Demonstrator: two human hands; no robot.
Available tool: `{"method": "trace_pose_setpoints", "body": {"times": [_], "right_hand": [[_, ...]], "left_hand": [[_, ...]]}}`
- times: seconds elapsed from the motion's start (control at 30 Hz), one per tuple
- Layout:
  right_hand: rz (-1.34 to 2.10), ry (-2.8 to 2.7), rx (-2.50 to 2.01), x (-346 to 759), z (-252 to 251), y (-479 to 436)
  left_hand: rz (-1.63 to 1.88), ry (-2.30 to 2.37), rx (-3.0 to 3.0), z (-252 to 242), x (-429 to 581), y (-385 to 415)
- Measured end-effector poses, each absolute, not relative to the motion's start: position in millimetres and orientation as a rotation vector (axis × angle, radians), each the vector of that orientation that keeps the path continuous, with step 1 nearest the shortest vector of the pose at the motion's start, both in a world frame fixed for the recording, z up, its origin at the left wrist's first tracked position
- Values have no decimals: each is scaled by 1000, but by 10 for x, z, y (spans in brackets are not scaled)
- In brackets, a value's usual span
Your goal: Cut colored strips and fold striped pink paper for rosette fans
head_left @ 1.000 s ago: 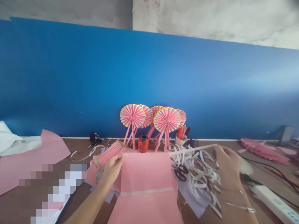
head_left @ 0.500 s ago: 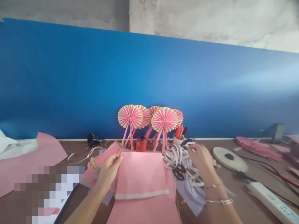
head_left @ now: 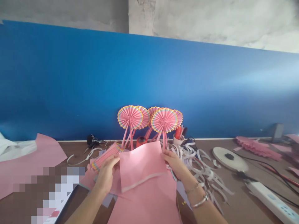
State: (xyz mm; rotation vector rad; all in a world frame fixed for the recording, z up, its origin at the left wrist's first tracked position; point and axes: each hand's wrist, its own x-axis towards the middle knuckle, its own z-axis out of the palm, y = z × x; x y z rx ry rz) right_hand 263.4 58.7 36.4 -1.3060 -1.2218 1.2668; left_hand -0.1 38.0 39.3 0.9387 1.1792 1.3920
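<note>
A pink paper sheet with a white strip along its lower edge is raised and tilted between my hands. My left hand pinches its left edge, and my right hand grips its upper right edge. Beneath it lies a larger pink sheet. Pink pleated paper fans on paper sticks stand behind, against the blue board. Beside my left hand is a folded pink pleated piece with a striped edge. Curled white strips lie right of my right hand.
A red tape roll and a white cup of pens stand at the back. Keys lie back left. To the right are a round white disc, cables and a power strip. Pink paper covers the far left.
My right hand has moved left from the white strips and taken hold of the small sheet's right edge. The sheet has been lifted and tilted. The white strips have spread to the right.
</note>
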Motion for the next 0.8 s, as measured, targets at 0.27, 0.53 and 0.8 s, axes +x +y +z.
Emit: {"method": "trace_pose_setpoints", "body": {"times": [0.27,0.53,0.8], "right_hand": [[1345,-1430,-1390,2715,456,498],[962,-2121,-1326,2336,347,399],[850,-1977,-1328,2105,432,243]], "left_hand": [[845,956,920,441,-19,330],[901,1179,1187,280,292,233],[1020,1150,1356,199,292,241]]}}
